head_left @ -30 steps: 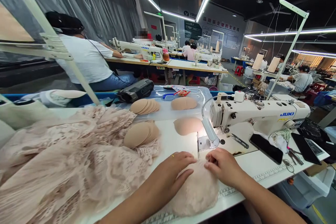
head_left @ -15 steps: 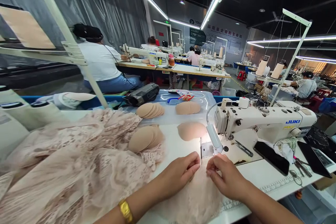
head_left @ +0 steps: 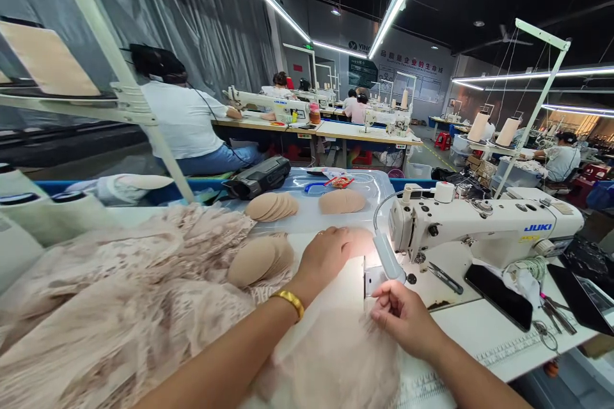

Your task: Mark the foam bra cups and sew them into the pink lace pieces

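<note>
My left hand, with a gold bracelet at the wrist, reaches over the left part of a single beige oval pad beside the sewing machine. Its fingers are stretched out onto the pad; the fingertips are partly hidden. Closer to me, my right hand pinches the upper edge of a sheer beige fabric, just in front of the needle plate. That fabric drapes down over the table's front. A lit lamp on a bendy neck hangs by the plate, left of the JUKI sewing machine.
Beige lace fabric is heaped at left, with stacked pads on its edge. More pads lie on a clear plastic lid. Thread snips, a phone and keys lie at right. Co-workers sit at machines beyond.
My left hand has let go of the fabric edge and moved forward and left to the single pad. My right hand keeps its pinch on the fabric near the plate.
</note>
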`<action>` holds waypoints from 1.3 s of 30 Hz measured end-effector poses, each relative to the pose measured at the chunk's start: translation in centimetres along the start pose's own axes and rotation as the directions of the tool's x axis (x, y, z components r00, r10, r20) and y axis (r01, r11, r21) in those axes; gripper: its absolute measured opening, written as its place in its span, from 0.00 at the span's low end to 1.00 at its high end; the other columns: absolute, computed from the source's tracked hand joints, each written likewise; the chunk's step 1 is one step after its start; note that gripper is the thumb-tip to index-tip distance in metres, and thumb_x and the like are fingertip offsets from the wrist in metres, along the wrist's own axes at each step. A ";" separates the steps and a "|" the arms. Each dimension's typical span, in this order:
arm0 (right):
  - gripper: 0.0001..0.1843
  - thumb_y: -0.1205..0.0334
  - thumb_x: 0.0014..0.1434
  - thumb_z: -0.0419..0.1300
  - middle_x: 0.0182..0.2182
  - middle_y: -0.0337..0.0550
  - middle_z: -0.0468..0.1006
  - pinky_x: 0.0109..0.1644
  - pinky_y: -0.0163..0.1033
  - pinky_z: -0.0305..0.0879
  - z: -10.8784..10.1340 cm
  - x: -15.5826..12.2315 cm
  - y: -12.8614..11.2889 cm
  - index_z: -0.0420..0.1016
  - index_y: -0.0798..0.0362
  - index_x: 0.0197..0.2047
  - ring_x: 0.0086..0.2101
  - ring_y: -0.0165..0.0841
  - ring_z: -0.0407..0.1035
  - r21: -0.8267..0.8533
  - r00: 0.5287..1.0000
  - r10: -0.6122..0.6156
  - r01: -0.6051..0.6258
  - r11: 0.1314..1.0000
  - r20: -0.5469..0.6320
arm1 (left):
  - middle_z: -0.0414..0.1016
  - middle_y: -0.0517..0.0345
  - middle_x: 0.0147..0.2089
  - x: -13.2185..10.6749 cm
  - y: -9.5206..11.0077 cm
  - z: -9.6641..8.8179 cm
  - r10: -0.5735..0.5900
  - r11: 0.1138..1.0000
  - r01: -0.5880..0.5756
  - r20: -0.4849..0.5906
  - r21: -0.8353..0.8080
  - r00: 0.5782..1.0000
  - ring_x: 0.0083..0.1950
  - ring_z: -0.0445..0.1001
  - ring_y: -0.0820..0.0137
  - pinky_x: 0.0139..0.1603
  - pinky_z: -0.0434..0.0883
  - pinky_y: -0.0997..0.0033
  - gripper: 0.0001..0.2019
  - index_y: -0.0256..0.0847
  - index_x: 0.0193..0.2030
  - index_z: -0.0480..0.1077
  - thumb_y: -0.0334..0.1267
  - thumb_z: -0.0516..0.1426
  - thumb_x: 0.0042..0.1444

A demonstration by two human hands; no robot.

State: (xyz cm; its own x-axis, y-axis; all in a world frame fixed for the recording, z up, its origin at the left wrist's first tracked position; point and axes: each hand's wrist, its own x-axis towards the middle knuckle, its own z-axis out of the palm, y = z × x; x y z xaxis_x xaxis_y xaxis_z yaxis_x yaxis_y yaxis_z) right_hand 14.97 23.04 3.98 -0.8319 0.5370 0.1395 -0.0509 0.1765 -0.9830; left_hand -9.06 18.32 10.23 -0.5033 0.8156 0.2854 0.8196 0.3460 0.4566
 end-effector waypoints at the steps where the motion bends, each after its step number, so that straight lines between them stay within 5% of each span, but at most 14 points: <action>1: 0.14 0.58 0.61 0.67 0.35 0.38 0.78 0.41 0.40 0.65 0.0 0.1 -0.1 0.77 0.49 0.50 0.35 0.35 0.71 0.005 1.000 0.005 -0.005 1.000 -0.011 | 0.81 0.48 0.50 -0.1 0.1 -0.5 -0.027 0.999 0.026 -0.025 -0.031 0.999 0.57 0.78 0.56 0.63 0.72 0.49 0.08 0.39 0.50 0.76 0.31 0.57 0.69; 4: 0.15 0.53 0.62 0.69 0.33 0.37 0.79 0.39 0.40 0.66 -0.1 0.2 -0.5 0.76 0.49 0.49 0.32 0.34 0.71 0.042 0.998 0.047 -0.046 0.998 -0.031 | 0.78 0.46 0.52 -1.3 0.2 -2.3 -0.154 0.976 0.137 -0.092 -0.172 0.984 0.55 0.77 0.53 0.55 0.72 0.54 0.19 0.41 0.57 0.71 0.31 0.55 0.58; 6: 0.18 0.47 0.63 0.69 0.34 0.40 0.82 0.38 0.40 0.67 -0.2 0.3 -0.9 0.75 0.49 0.48 0.32 0.35 0.72 0.083 0.996 0.090 -0.088 0.993 -0.018 | 0.78 0.51 0.46 -2.9 0.3 -3.4 -0.213 0.936 0.190 -0.049 -0.297 0.976 0.48 0.78 0.55 0.44 0.73 0.60 0.18 0.44 0.52 0.70 0.38 0.55 0.52; 10: 0.26 0.34 0.64 0.66 0.36 0.43 0.85 0.39 0.41 0.70 -0.7 0.2 -1.6 0.74 0.48 0.49 0.32 0.36 0.75 0.141 0.991 0.131 -0.132 0.981 0.014 | 0.71 0.62 0.29 -7.8 0.9 -4.1 -0.182 0.817 0.271 0.218 -0.509 0.959 0.30 0.70 0.65 0.29 0.63 0.70 0.13 0.45 0.34 0.68 0.51 0.56 0.46; 15: 0.33 0.27 0.64 0.64 0.37 0.40 0.82 0.42 0.41 0.72 -1.0 -0.4 -1.7 0.74 0.49 0.52 0.32 0.33 0.76 0.213 0.993 0.114 -0.119 0.970 0.033 | 0.69 0.65 0.27 -11.8 2.3 -2.5 -0.103 0.727 0.400 0.487 -0.558 0.867 0.30 0.64 0.68 0.29 0.59 0.71 0.13 0.45 0.31 0.67 0.51 0.58 0.44; 18: 0.28 0.41 0.59 0.75 0.36 0.36 0.80 0.44 0.41 0.72 -0.7 -0.9 -1.6 0.75 0.48 0.54 0.34 0.34 0.76 0.136 0.999 0.055 -0.054 0.989 0.002 | 0.69 0.63 0.28 -12.4 3.4 -1.8 -0.019 0.840 0.259 0.451 -0.477 0.892 0.32 0.68 0.64 0.32 0.64 0.67 0.10 0.46 0.32 0.67 0.48 0.56 0.49; 21: 0.19 0.56 0.62 0.72 0.35 0.36 0.80 0.44 0.41 0.72 -0.4 -1.7 -2.0 0.76 0.46 0.54 0.37 0.35 0.76 -0.021 0.999 -0.035 0.035 0.999 -0.007 | 0.78 0.53 0.44 -12.4 4.2 -1.8 0.168 0.903 -0.061 0.218 -0.426 0.961 0.46 0.76 0.56 0.48 0.74 0.56 0.11 0.45 0.43 0.70 0.43 0.56 0.54; 24: 0.15 0.63 0.66 0.66 0.39 0.40 0.84 0.46 0.42 0.74 -0.3 -2.7 -3.0 0.78 0.46 0.55 0.40 0.37 0.79 -0.189 0.977 -0.210 0.211 0.959 0.029 | 0.78 0.51 0.55 -11.8 4.4 -2.8 0.386 0.848 -0.214 0.288 -0.484 0.877 0.57 0.76 0.56 0.59 0.74 0.56 0.18 0.45 0.52 0.70 0.38 0.58 0.53; 27: 0.13 0.64 0.70 0.64 0.42 0.44 0.86 0.45 0.43 0.75 -0.2 -3.4 -4.1 0.78 0.45 0.56 0.39 0.39 0.80 -0.404 0.892 -0.452 0.420 0.813 0.018 | 0.76 0.63 0.36 -10.8 3.7 -4.2 0.354 0.909 -0.131 0.566 -0.396 0.745 0.39 0.77 0.64 0.36 0.71 0.69 0.06 0.45 0.40 0.69 0.37 0.57 0.54; 29: 0.14 0.66 0.72 0.62 0.40 0.44 0.86 0.42 0.43 0.75 0.2 -3.5 -4.4 0.76 0.44 0.58 0.37 0.39 0.79 -0.508 0.817 -0.576 0.496 0.704 0.000 | 0.72 0.64 0.31 -10.3 2.9 -5.1 0.271 0.952 -0.135 0.552 -0.274 0.789 0.34 0.74 0.64 0.32 0.64 0.69 0.01 0.45 0.35 0.67 0.36 0.56 0.57; 31: 0.17 0.68 0.72 0.61 0.39 0.43 0.86 0.39 0.41 0.74 0.7 -3.2 -4.1 0.73 0.42 0.60 0.36 0.39 0.79 -0.542 0.758 -0.652 0.542 0.643 -0.015 | 0.75 0.60 0.34 -10.2 2.0 -5.7 0.218 0.973 -0.161 0.430 -0.165 0.876 0.38 0.75 0.59 0.39 0.65 0.63 0.03 0.44 0.38 0.68 0.32 0.56 0.59; 33: 0.20 0.70 0.72 0.59 0.40 0.43 0.86 0.38 0.40 0.73 1.1 -2.5 -3.2 0.70 0.42 0.63 0.36 0.39 0.79 -0.550 0.728 -0.686 0.567 0.614 -0.016 | 0.79 0.53 0.40 -10.8 1.2 -6.0 0.255 0.963 -0.270 0.328 0.002 0.910 0.43 0.75 0.54 0.46 0.66 0.57 0.09 0.42 0.43 0.71 0.26 0.54 0.61; 36: 0.18 0.72 0.72 0.56 0.38 0.44 0.85 0.36 0.40 0.70 0.7 -1.1 -1.2 0.73 0.45 0.60 0.34 0.39 0.77 -0.647 0.745 -0.657 0.558 0.519 0.115 | 0.82 0.51 0.46 -12.1 0.7 -5.5 0.442 0.830 -0.516 0.316 0.211 0.840 0.46 0.77 0.53 0.51 0.67 0.52 0.09 0.43 0.46 0.73 0.27 0.61 0.62; 39: 0.13 0.69 0.73 0.55 0.34 0.41 0.83 0.36 0.39 0.65 -1.0 0.2 0.3 0.80 0.46 0.45 0.32 0.37 0.73 -0.732 0.785 -0.518 0.567 0.378 0.340 | 0.82 0.56 0.46 -12.6 1.1 -3.7 0.580 0.738 -0.658 0.358 0.151 0.732 0.46 0.78 0.56 0.47 0.69 0.57 0.12 0.44 0.44 0.73 0.29 0.68 0.58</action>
State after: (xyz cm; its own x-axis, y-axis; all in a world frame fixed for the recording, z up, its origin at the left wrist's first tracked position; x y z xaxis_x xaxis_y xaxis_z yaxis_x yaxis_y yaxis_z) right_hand 15.31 24.06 3.79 -0.8143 0.0493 0.5784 -0.0866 0.9749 -0.2049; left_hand -2.90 6.69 10.28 0.2047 0.9636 0.1718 0.9772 -0.2114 0.0218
